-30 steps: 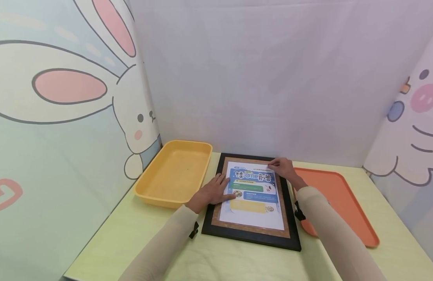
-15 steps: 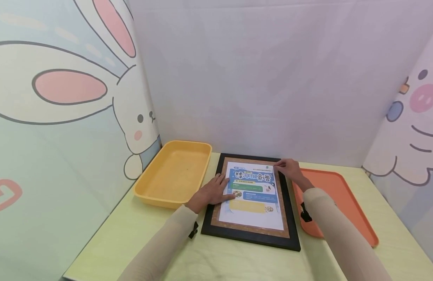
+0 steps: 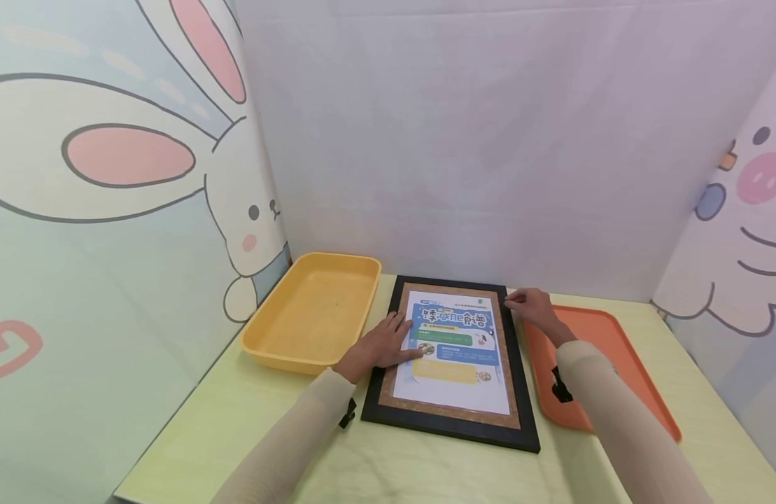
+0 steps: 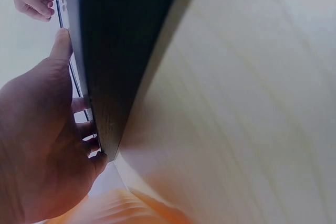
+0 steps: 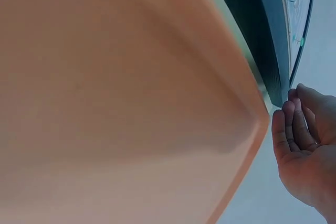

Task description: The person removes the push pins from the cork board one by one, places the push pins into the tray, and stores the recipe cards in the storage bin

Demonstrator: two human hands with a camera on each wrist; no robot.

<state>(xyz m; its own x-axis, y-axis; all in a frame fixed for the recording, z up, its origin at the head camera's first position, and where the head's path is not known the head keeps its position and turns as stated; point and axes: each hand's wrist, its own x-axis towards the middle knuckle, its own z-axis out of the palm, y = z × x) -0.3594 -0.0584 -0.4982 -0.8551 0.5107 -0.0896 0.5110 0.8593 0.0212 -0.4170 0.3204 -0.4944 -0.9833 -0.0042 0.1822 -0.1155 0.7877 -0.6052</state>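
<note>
A black-framed cork board (image 3: 523, 409) lies flat on the table with a printed sheet (image 3: 447, 395) on it. My left hand (image 3: 384, 341) rests on the left side of the board and sheet, fingers spread. Its thumb lies over the frame edge in the left wrist view. A small green push pin (image 3: 480, 301) sits near the sheet's top right corner; it also shows as a green pin (image 5: 302, 41) in the right wrist view. My right hand (image 3: 531, 306) is at the board's upper right corner, fingers loosely bent, with nothing visible in it.
To the left of the board stands a yellow tray (image 3: 318, 301). An orange tray (image 3: 598, 336) lies to the right, partly under my right forearm. A plain curtain (image 3: 450, 140) closes off the back, and printed cartoon panels (image 3: 129, 280) flank the table (image 3: 287, 420).
My right hand has moved right, off the sheet's top right corner, and the green push pin there has come into sight. My left hand has stayed in place.
</note>
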